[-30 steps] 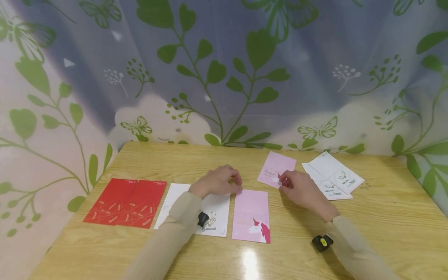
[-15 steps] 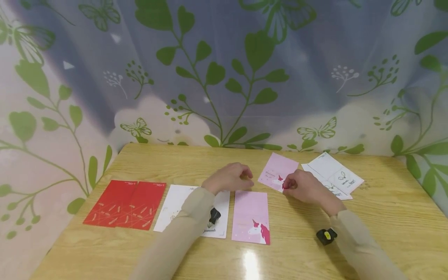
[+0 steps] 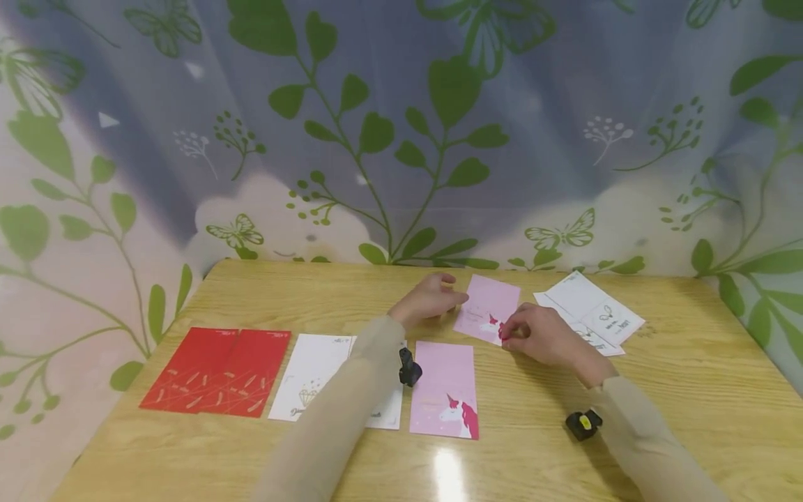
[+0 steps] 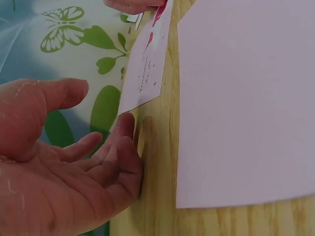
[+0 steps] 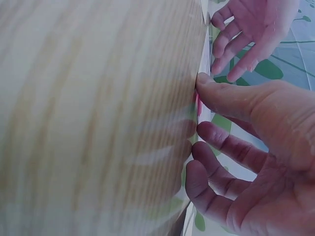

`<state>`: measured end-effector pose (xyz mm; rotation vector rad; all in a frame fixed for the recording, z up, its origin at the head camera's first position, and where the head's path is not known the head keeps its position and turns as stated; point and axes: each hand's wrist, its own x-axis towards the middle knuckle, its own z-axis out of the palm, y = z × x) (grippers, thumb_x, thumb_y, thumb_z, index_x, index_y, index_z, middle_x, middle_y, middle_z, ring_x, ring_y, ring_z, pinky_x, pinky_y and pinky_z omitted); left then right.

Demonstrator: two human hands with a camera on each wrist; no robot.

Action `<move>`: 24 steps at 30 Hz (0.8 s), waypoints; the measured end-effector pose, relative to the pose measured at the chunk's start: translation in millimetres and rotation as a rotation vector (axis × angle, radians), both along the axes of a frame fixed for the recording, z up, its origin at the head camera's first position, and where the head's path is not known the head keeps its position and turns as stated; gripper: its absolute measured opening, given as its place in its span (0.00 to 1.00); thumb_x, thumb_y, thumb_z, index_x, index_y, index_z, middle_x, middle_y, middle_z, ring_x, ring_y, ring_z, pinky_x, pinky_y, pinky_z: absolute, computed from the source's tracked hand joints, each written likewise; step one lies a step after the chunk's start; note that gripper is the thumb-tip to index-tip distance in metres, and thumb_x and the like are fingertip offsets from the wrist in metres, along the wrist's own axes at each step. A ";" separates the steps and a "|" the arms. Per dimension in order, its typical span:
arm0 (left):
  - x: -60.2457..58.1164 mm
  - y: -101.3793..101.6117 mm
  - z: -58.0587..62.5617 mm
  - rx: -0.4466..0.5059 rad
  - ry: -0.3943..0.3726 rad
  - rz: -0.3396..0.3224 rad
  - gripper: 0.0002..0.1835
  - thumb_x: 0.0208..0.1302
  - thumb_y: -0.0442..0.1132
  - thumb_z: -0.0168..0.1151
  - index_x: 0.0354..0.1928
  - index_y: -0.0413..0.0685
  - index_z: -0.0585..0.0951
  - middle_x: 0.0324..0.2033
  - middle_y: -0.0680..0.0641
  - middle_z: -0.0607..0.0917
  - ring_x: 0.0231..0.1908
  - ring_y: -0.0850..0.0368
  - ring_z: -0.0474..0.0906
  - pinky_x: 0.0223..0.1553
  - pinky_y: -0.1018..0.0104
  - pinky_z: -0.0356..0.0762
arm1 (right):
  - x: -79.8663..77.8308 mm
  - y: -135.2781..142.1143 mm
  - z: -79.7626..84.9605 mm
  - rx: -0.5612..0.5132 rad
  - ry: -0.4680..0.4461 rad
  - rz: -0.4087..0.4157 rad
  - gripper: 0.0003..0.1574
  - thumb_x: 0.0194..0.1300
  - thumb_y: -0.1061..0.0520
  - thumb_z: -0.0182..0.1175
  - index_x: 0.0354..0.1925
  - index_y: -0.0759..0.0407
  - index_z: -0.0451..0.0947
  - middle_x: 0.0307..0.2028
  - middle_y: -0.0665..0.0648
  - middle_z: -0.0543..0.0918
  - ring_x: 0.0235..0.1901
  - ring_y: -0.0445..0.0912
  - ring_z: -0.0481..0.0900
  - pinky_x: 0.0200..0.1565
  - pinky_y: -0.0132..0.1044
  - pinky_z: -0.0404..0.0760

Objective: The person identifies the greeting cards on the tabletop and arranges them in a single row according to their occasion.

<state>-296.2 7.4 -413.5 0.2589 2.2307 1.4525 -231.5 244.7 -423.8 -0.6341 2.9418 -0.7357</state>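
A pink unicorn card [image 3: 486, 304] lies slanted at the middle back of the table. My right hand [image 3: 544, 336] pinches its lower right corner between thumb [image 5: 224, 98] and fingers. At the card's left edge is my left hand [image 3: 429, 301], its fingers loosely bent and the thumb apart. In the left wrist view its fingertips [image 4: 125, 125] come close to the end of that card [image 4: 142, 73]; whether they touch it, I cannot tell. Nearer me lies a second pink unicorn card [image 3: 443, 390], upright and flat, below the left hand.
Two red cards [image 3: 216, 369] lie side by side at the left. White diamond cards [image 3: 314, 380] sit beside them, partly hidden by the left sleeve. At the back right, white cards [image 3: 592, 307] overlap, close to the right hand. A patterned curtain [image 3: 401, 139] hangs behind the wooden table [image 3: 527, 453].
My left hand has moved right and slightly back, from above the near pink card to the far card's left edge. The right hand keeps hold of the far card's corner, which has shifted slightly.
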 end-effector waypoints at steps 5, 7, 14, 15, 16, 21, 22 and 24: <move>-8.3 2.7 -5.9 0.054 -0.046 0.083 0.35 0.71 0.49 0.63 0.73 0.40 0.66 0.43 0.45 0.86 0.38 0.60 0.76 0.42 0.69 0.73 | 0.7 -1.2 1.3 -0.006 -0.020 -0.006 0.04 0.61 0.59 0.73 0.31 0.50 0.87 0.39 0.51 0.84 0.34 0.42 0.73 0.39 0.38 0.72; -9.5 3.6 -6.4 0.069 -0.055 0.097 0.35 0.71 0.49 0.63 0.73 0.40 0.66 0.40 0.48 0.85 0.40 0.59 0.76 0.44 0.68 0.72 | 0.5 -1.6 1.1 -0.007 -0.023 -0.007 0.04 0.61 0.59 0.73 0.31 0.50 0.87 0.39 0.52 0.84 0.34 0.42 0.72 0.39 0.38 0.72; -9.7 9.0 -5.1 0.062 -0.074 0.083 0.36 0.68 0.44 0.65 0.73 0.38 0.65 0.28 0.51 0.79 0.27 0.60 0.70 0.34 0.70 0.67 | 0.6 -1.9 0.4 -0.021 -0.020 -0.002 0.05 0.60 0.61 0.73 0.31 0.51 0.86 0.39 0.52 0.84 0.32 0.42 0.72 0.38 0.36 0.71; -9.5 9.9 -4.8 0.046 -0.068 0.075 0.37 0.67 0.43 0.67 0.73 0.37 0.65 0.28 0.51 0.79 0.26 0.60 0.69 0.33 0.70 0.67 | 0.7 -1.8 0.4 -0.024 -0.019 -0.002 0.05 0.60 0.61 0.73 0.31 0.51 0.86 0.39 0.52 0.84 0.32 0.42 0.71 0.38 0.37 0.71; -9.2 10.8 -4.7 0.028 -0.060 0.066 0.38 0.66 0.43 0.68 0.74 0.37 0.64 0.28 0.51 0.78 0.26 0.60 0.68 0.32 0.69 0.67 | 0.8 -1.8 0.4 -0.026 -0.017 -0.003 0.05 0.60 0.61 0.73 0.31 0.51 0.86 0.39 0.52 0.84 0.32 0.42 0.71 0.37 0.37 0.70; -9.2 13.8 -3.9 -0.062 0.041 0.020 0.41 0.61 0.40 0.73 0.73 0.38 0.66 0.48 0.44 0.84 0.42 0.55 0.78 0.49 0.64 0.78 | 0.8 -1.2 1.9 -0.029 -0.016 0.006 0.04 0.60 0.61 0.72 0.33 0.52 0.87 0.40 0.52 0.84 0.33 0.42 0.72 0.38 0.37 0.72; -9.6 13.7 -4.2 -0.082 0.069 0.003 0.41 0.60 0.39 0.73 0.73 0.38 0.67 0.53 0.41 0.83 0.48 0.53 0.79 0.54 0.62 0.78 | 0.7 -0.8 2.7 -0.029 -0.023 0.009 0.04 0.60 0.61 0.72 0.35 0.53 0.87 0.40 0.53 0.84 0.33 0.42 0.73 0.39 0.37 0.72; -10.9 12.7 -4.4 -0.142 0.137 -0.044 0.40 0.59 0.38 0.74 0.72 0.39 0.68 0.62 0.40 0.80 0.59 0.49 0.77 0.64 0.58 0.76 | -0.5 1.0 4.9 -0.026 -0.042 0.013 0.06 0.60 0.60 0.73 0.37 0.54 0.87 0.39 0.53 0.84 0.33 0.42 0.74 0.39 0.37 0.74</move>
